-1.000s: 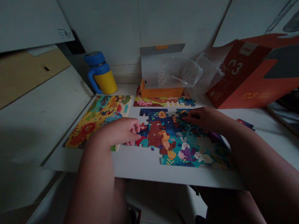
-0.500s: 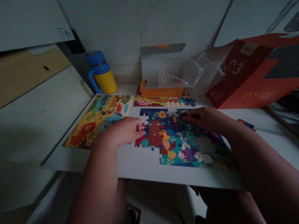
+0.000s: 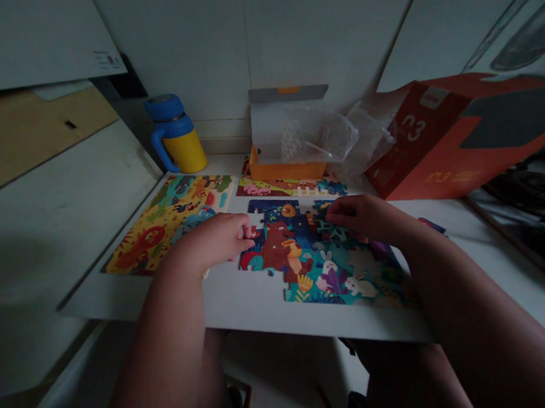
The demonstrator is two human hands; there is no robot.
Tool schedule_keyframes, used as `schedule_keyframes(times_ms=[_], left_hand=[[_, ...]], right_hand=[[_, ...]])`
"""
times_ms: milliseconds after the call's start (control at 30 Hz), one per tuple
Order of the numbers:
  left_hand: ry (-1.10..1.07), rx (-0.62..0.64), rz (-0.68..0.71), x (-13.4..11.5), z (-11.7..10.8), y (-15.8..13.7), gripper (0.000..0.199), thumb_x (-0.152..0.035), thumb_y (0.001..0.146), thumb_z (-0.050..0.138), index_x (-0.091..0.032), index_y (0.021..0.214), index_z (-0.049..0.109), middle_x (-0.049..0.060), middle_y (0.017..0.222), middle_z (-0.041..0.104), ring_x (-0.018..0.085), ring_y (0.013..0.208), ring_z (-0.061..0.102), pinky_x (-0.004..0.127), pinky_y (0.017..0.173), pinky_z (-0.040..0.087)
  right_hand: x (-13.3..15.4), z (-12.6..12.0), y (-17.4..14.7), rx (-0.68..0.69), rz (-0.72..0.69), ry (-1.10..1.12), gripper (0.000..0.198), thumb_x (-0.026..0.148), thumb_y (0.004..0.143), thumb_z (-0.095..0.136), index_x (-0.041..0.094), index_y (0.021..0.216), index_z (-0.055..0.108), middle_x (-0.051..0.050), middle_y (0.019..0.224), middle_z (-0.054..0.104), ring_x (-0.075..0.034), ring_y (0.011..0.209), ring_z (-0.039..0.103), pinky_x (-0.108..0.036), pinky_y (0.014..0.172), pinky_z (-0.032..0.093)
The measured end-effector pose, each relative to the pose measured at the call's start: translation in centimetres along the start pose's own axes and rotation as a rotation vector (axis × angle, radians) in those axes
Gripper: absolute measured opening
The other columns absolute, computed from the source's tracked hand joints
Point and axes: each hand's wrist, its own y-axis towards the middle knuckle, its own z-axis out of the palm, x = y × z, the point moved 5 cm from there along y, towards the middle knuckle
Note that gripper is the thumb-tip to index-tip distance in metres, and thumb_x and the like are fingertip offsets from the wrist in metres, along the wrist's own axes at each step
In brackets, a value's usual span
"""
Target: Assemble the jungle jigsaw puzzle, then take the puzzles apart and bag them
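A partly joined jigsaw puzzle (image 3: 306,254) lies on the white table, showing a brown bear, rabbits and plants on dark blue and teal. At its left edge my left hand (image 3: 227,238) is closed, thumb and forefinger pinched against a puzzle piece (image 3: 256,233) with red on it. Over the puzzle's upper right my right hand (image 3: 356,216) is closed too, its fingertips together at a dark puzzle piece (image 3: 323,208); the hand hides part of that area. Gaps show the tabletop between some pieces.
A finished-looking yellow animal puzzle (image 3: 162,222) lies at left, another puzzle (image 3: 273,187) at the back. Behind stand a blue and yellow bottle (image 3: 184,144), an open orange box (image 3: 287,170) with clear plastic (image 3: 322,136), and a big orange carton (image 3: 439,158). A loose piece (image 3: 432,225) lies right.
The whole view has shifted slightly, so things appear a little further left. Both hands keep nearly the same places on the puzzle, with the right fingertips barely moved.
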Motion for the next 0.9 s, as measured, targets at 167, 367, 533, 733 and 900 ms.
schedule_keyframes(times_ms=[167,367,533,733,900], left_hand=[[0.004,-0.032,0.029,0.0,-0.1,0.1,0.008,-0.031,0.092,0.064,-0.024,0.092,0.06,-0.005,0.064,0.065,0.017,0.058,0.062,0.028,0.057,0.038],[0.021,-0.087,0.092,0.1,-0.3,0.2,0.005,-0.029,0.091,0.065,-0.024,0.09,0.062,-0.003,0.069,0.066,0.017,0.062,0.062,0.029,0.06,0.039],[-0.032,-0.18,0.172,-1.1,-0.8,0.1,0.012,-0.035,0.096,0.065,-0.023,0.092,0.066,0.0,0.081,0.072,0.017,0.072,0.066,0.028,0.065,0.044],[-0.232,-0.178,0.256,-4.8,-0.4,-0.6,0.022,-0.043,0.098,0.068,-0.024,0.106,0.07,0.002,0.091,0.076,0.018,0.083,0.07,0.029,0.072,0.052],[-0.299,-0.067,0.32,-7.4,0.8,-0.8,0.018,-0.039,0.099,0.066,-0.022,0.103,0.073,0.003,0.089,0.077,0.017,0.078,0.07,0.029,0.069,0.051]], right_hand=[[0.3,1.0,0.3,0.091,-0.129,0.131,0.035,0.061,0.088,0.073,0.031,0.105,0.074,0.0,0.082,0.074,-0.017,0.065,0.064,-0.03,0.058,0.048],[1.2,1.1,0.0,0.108,-0.162,0.183,0.037,0.059,0.088,0.076,0.029,0.11,0.073,-0.001,0.083,0.073,-0.018,0.069,0.065,-0.032,0.064,0.052],[2.5,1.8,-0.7,0.156,-0.198,0.32,0.044,0.058,0.088,0.077,0.03,0.122,0.07,0.001,0.084,0.072,-0.019,0.074,0.067,-0.033,0.068,0.053],[4.7,3.1,-1.7,0.196,-0.316,0.326,0.032,0.053,0.092,0.075,0.029,0.114,0.076,-0.001,0.104,0.076,-0.018,0.089,0.068,-0.034,0.083,0.054],[6.1,4.3,-2.1,0.235,-0.338,0.428,0.028,0.049,0.092,0.076,0.027,0.11,0.072,-0.002,0.103,0.077,-0.019,0.093,0.071,-0.036,0.087,0.057]])
